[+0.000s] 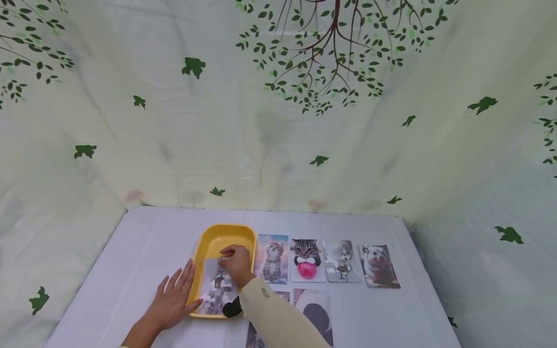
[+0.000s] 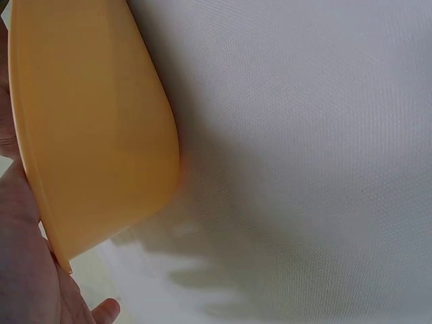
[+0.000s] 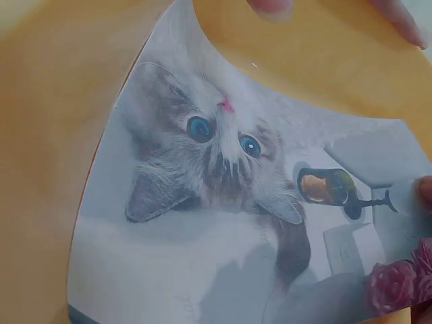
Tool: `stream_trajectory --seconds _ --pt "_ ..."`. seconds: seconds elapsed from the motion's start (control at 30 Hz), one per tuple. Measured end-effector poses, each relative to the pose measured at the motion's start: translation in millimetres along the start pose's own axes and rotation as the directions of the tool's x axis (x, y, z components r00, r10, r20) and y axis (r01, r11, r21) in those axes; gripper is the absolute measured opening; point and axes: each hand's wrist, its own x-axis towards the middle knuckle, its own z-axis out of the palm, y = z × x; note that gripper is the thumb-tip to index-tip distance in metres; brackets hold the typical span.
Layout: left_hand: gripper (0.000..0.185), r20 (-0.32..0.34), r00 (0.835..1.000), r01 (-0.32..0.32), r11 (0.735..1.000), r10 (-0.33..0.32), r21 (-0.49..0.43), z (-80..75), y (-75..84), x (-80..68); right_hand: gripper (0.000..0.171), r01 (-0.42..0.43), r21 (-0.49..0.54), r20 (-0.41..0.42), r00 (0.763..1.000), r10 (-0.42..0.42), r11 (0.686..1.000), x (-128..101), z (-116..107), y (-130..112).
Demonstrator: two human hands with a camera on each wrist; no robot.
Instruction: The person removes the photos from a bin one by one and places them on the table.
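My right hand (image 1: 237, 265) pinches the upper edge of a picture card (image 1: 214, 297) over the yellow tray (image 1: 230, 231). In the right wrist view the card (image 3: 223, 162) is bent. It shows an upside-down kitten with blue eyes, a glass and pink flowers, and fingertips grip its right edge. My left hand (image 1: 171, 299) rests along the tray's left rim with fingers straight and spread. The left wrist view has the left hand (image 2: 30, 250) against the rim and outer wall of the tray (image 2: 94, 135).
Right of the tray lies a row of picture cards: a kitten (image 1: 272, 261), a cat with a pink ball (image 1: 307, 261), a kitten with a glass (image 1: 344, 261) and a hamster (image 1: 379, 266). Nearer, a card with a dark round shape (image 1: 315, 314) and others are partly hidden by the right sleeve (image 1: 278, 314).
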Motion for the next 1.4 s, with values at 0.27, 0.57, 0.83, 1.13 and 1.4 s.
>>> stream_trajectory --seconds 0.27,0.57,0.83,1.13,1.4 --pt "0.091 0.005 1.000 -0.009 1.000 0.009 0.003 0.6 -0.8 0.5 0.009 0.062 -0.058 0.084 0.995 -0.057 0.996 -9 -9 -12" --pt "0.091 0.013 1.000 -0.019 1.000 0.019 0.010 -3.2 3.2 1.9 0.004 0.155 0.012 0.107 0.982 -0.156 0.988 -10 -29 -16" --pt "0.092 0.009 0.999 -0.031 0.999 0.031 0.011 -5.7 4.1 2.1 0.004 0.131 0.206 0.107 0.982 -0.155 0.970 -16 -57 -24" --pt "0.096 0.027 0.999 -0.023 1.000 0.024 -0.018 -6.1 5.0 1.2 0.013 0.165 0.362 0.042 0.980 -0.193 0.918 -18 -87 -26" --pt "0.096 -0.071 0.995 -0.075 0.997 0.072 -0.032 2.0 -1.4 -1.4 0.019 0.262 0.462 -0.082 0.964 -0.254 0.847 -18 -124 -27"
